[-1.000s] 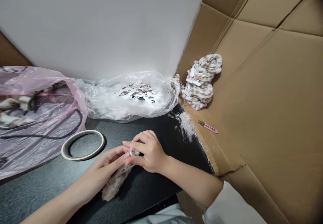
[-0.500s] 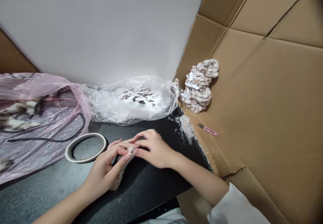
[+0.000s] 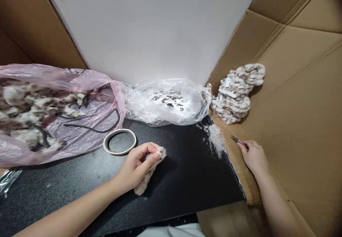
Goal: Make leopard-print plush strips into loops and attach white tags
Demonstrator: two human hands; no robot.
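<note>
My left hand [image 3: 139, 164] pinches a strip of beige-brown fluffy fabric [image 3: 144, 183] near its upper end, where a small whitish bit shows at the fingertips. The strip hangs down past the palm over the black table. Off to the right, my right hand [image 3: 254, 156] is closed around the pink handle of thread snips [image 3: 239, 141], their dark blades pointing left over the cardboard. Behind the left hand lies a roll of pale tape [image 3: 107, 148] on the table.
A pink plastic bag [image 3: 88, 142] with fluffy pieces and dark cords spreads at left. A clear bag [image 3: 133, 103] of white scraps stands at the back. Loose fluff [image 3: 216, 139] lies by the table edge, and a fluffy pile [image 3: 235, 101] leans against the cardboard wall [image 3: 301, 98].
My right hand has left the fluffy strip and moved right to take hold of the thread snips. The left hand keeps the strip. The view has swung left.
</note>
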